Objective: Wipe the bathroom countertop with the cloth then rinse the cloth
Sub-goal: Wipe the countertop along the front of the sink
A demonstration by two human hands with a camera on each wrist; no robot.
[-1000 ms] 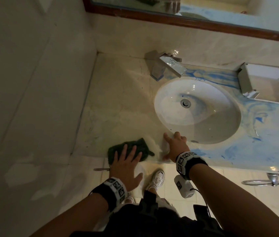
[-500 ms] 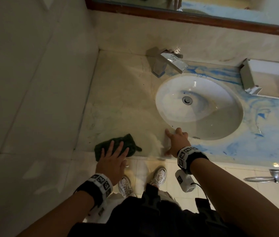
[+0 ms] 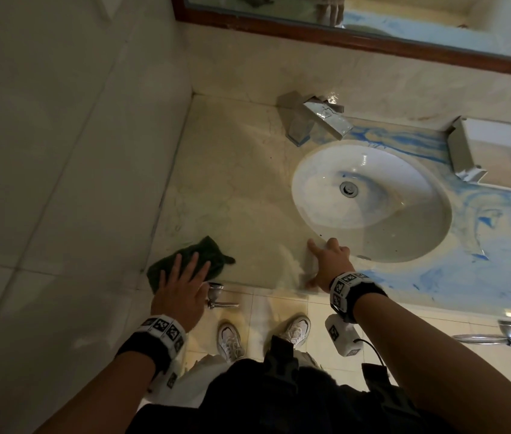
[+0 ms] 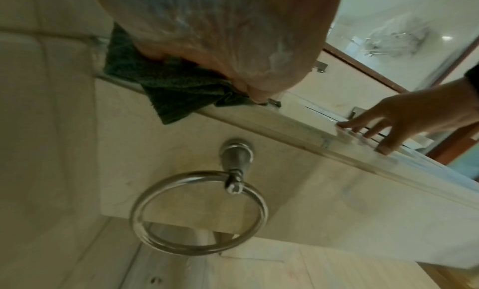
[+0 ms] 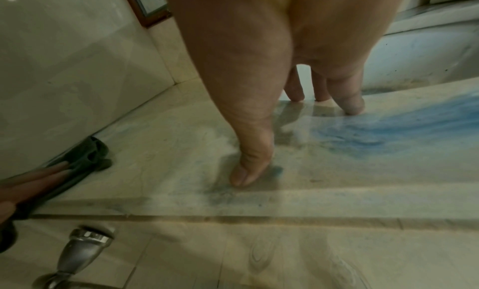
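My left hand [image 3: 182, 289] lies flat, fingers straight, pressing the dark cloth [image 3: 207, 252] onto the counter [image 3: 235, 189] at its front left corner, ready to wipe. My right hand [image 3: 329, 264] holds nothing, fingers spread on the sink [image 3: 404, 245] edge, probably bracing me; blue smears [image 3: 454, 274] further right remain unwiped.

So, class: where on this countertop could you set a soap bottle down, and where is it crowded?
Bare patch: the countertop between the side wall, faucet, sink and cloth. Crowded: the front edge, where the left hand presses the cloth and the right hand rests. Right of the sink, blue smears cover it.
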